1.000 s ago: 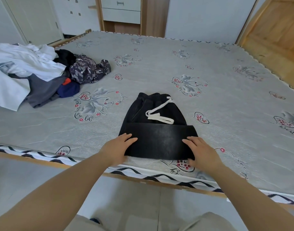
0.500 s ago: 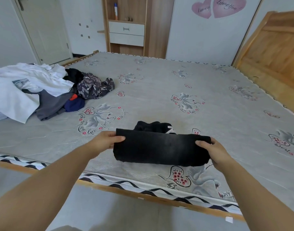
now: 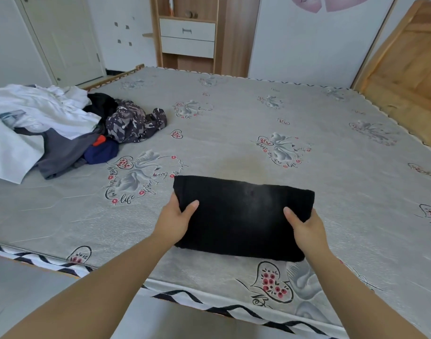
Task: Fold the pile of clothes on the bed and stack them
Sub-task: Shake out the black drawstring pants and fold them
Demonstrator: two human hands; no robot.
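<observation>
Folded black garment [image 3: 241, 216] in 2 hands

One folded black garment [image 3: 241, 216], one clothes pile [image 3: 50, 128], two hands.

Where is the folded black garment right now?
In the head view, the folded black garment sits low and centre near the mattress front edge, gripped by the left hand and right hand.

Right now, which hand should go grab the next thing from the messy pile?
Probably the left hand. The unfolded pile lies on the left side of the bed, nearer that hand. The right hand sits on the far side of the folded black garment, which both hands grip.
</observation>
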